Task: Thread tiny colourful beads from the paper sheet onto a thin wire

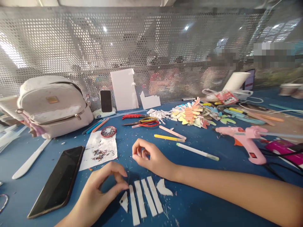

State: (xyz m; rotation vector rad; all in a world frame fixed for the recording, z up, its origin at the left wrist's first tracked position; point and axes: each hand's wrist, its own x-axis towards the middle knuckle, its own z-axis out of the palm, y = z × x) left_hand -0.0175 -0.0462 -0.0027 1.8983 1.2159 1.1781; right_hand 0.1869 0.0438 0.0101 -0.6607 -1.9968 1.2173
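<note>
Several white strips [144,197] lie side by side on the blue table in front of me. A small white triangular scrap [124,201] with a dark dot is left of them, and an irregular white piece [164,188] is to their right. My left hand [103,186] has thumb and index finger apart. Its thumb tip is at the upper end of the leftmost strip; whether it touches, I cannot tell. Beyond the strips, my right hand [152,159] rests on its side with fingers curled and thumb near the index finger. Nothing shows in it.
A large phone [58,181] and a white plastic knife [32,159] lie left. Paper [88,154] holds colourful bits and a round tin [108,132]. Markers [197,151], scissors [142,122] and paper scraps [189,113] lie ahead. A pink glue gun [246,138] is right, a backpack [54,107] back left.
</note>
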